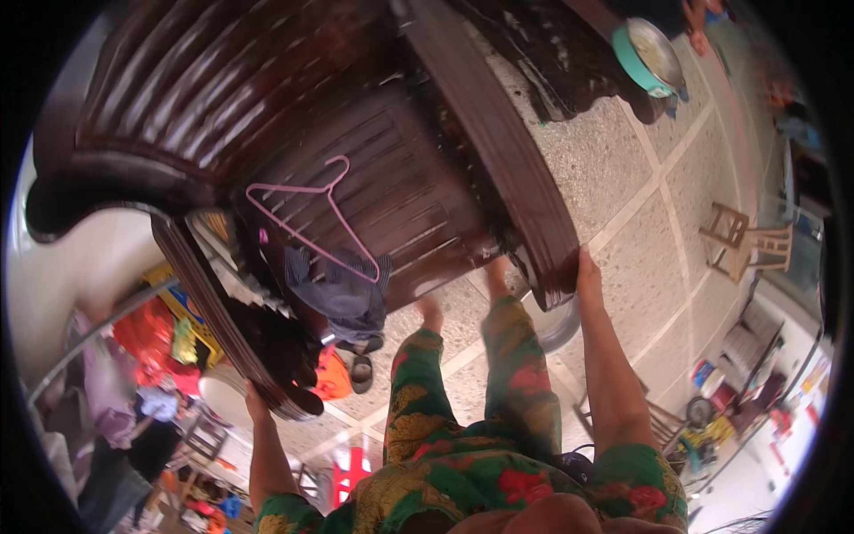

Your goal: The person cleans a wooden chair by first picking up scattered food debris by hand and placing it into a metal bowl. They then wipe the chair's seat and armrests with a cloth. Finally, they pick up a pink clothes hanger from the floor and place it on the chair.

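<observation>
A dark wooden slatted armchair (427,160) fills the upper middle of the view. My left hand (253,402) is at the front end of its left armrest (227,327), and my right hand (588,274) rests against the outer side of the front end of the right armrest (510,160). The fingers of both are mostly hidden by the wood. On the seat lies a pink clothes hanger (330,190), its lower corner over a dark striped cloth (340,294). Another small pink item (263,235) is beside the left armrest.
Dark slippers (361,372) and an orange bag (331,375) are below the seat's front. A metal basin (554,320) stands behind the right armrest's end. At upper right are a green-sided pan (644,59) and another person's hand (697,40); a small wooden chair (740,243) stands farther right.
</observation>
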The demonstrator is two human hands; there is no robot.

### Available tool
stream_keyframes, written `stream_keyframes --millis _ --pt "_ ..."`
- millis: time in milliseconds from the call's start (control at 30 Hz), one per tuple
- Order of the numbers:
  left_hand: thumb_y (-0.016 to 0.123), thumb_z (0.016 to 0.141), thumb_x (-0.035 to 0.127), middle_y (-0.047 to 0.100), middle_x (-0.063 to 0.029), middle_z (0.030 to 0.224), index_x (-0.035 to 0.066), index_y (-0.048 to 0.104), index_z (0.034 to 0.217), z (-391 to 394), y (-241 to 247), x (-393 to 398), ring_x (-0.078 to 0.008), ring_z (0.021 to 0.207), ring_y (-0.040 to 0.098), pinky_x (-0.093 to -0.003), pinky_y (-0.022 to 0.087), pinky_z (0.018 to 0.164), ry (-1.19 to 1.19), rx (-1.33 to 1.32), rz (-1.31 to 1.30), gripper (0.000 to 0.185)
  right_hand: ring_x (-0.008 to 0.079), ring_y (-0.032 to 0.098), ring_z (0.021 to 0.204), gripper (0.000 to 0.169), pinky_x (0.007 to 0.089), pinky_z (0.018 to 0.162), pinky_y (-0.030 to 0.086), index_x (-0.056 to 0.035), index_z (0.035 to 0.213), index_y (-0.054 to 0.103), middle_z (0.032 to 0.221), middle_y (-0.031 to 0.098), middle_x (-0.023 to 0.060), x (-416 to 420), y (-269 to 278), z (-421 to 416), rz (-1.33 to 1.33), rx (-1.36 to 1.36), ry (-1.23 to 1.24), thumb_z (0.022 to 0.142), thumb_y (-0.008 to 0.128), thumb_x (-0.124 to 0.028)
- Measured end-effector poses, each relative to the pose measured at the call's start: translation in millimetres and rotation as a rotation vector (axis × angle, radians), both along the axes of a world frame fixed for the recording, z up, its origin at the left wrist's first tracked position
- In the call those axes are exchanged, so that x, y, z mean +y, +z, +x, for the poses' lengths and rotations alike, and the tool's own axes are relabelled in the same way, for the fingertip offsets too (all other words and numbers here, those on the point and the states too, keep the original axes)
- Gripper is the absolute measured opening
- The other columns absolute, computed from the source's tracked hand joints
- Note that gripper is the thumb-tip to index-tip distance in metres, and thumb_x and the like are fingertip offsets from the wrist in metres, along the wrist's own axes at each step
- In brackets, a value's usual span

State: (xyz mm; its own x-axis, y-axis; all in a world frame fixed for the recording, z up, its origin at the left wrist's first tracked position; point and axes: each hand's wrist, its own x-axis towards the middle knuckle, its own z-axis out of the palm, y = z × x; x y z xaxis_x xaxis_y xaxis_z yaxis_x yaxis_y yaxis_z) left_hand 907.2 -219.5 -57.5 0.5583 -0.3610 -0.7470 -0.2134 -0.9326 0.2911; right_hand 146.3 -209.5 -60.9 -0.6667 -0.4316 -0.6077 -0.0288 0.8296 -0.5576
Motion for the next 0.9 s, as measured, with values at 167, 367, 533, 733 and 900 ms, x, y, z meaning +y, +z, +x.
stream_keyframes --millis 167,367,533,733,900 --pt "0.063 0.074 0.047 0.055 -0.0308 0.111 -0.006 0.045 0.122 -39 25 -42 -0.0380 0.101 0.056 -0.0431 0.044 0.085 -0.668 -0.714 0.190 0.074 0.0397 0.056 0.101 0.056 0.0404 0.086 0.042 -0.0022 0.111 0.060 0.104 0.060 0.0246 -20 26 13 0.085 0.100 0.187 0.093 0.035 -0.049" --pt "0.060 0.080 0.021 0.049 0.0039 0.067 0.004 0.052 0.114 -253 37 -90 -0.0061 0.054 0.043 -0.0211 0.031 0.045 -0.402 0.009 0.070 0.039 0.0385 0.058 0.089 0.034 0.0409 0.078 0.045 -0.0038 0.102 0.061 0.092 0.061 0.0209 -26 24 -5 -0.186 -0.007 0.327 0.089 0.049 -0.033" --pt "0.055 0.089 0.029 0.040 -0.0148 0.132 -0.001 0.030 0.136 -486 59 -155 -0.0213 0.120 0.040 -0.0300 0.031 0.100 -0.541 0.279 -0.115 0.061 0.0361 0.058 0.082 0.035 0.0443 0.071 0.046 -0.0035 0.102 0.060 0.087 0.061 0.0160 -20 12 -7 -0.242 -0.013 0.356 0.086 0.053 -0.034" --pt "0.052 0.091 0.027 0.029 -0.0161 0.141 0.002 0.007 0.143 -604 50 -211 -0.0241 0.129 0.031 -0.0342 0.021 0.107 -0.584 0.339 -0.170 0.073 0.0353 0.057 0.077 0.036 0.0441 0.067 0.045 -0.0034 0.103 0.058 0.085 0.059 0.0143 -20 8 -13 -0.282 0.005 0.394 0.084 0.056 -0.033" --pt "0.056 0.089 0.025 0.008 -0.0188 0.148 0.000 -0.008 0.141 -623 19 -202 -0.0248 0.135 0.014 -0.0330 0.012 0.109 -0.753 0.348 -0.307 0.086 0.0335 0.057 0.077 0.036 0.0426 0.068 0.045 -0.0048 0.104 0.057 0.088 0.059 0.0122 -19 7 -15 -0.283 -0.007 0.415 0.082 0.058 -0.033"
